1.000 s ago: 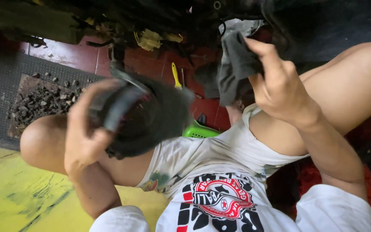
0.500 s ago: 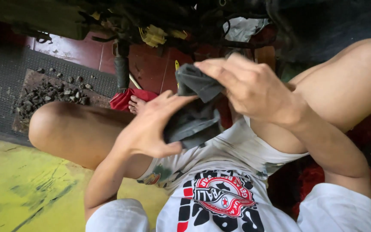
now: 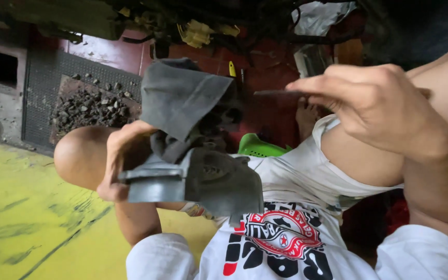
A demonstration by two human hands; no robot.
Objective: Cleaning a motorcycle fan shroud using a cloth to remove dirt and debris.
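Head view, looking down my torso and legs. Left hand [image 3: 123, 163] is wrapped around the flat end of a grey metal part [image 3: 203, 181], fingers curled shut on it; the thumb side is hidden behind the part. The part sits in mid-air above my lap, just over the print on my white shirt [image 3: 286, 228], its bulky rounded end pointing toward my right side. A grey rag [image 3: 180, 98] is draped over the top of the part and stands up above it; its lower folds are bunched between my left fingers and the part, touching both.

Right hand [image 3: 377, 106] is raised at the upper right, clear of the part and the rag. Its fingers are pinched together on a thin dark rod [image 3: 276, 94] that points left toward the rag; the rod tip is near the rag's edge, but I cannot tell if it touches.

Left knee is bent up behind the left hand. Behind it, a dark mesh mat [image 3: 42, 88] with a patch of gravel [image 3: 86, 106] lies on the floor. Yellow floor [image 3: 32, 218] fills the lower left. A green plastic piece [image 3: 257, 147] shows between the part and my right thigh. Dark machinery with yellow connectors [image 3: 198, 32] hangs along the top edge.
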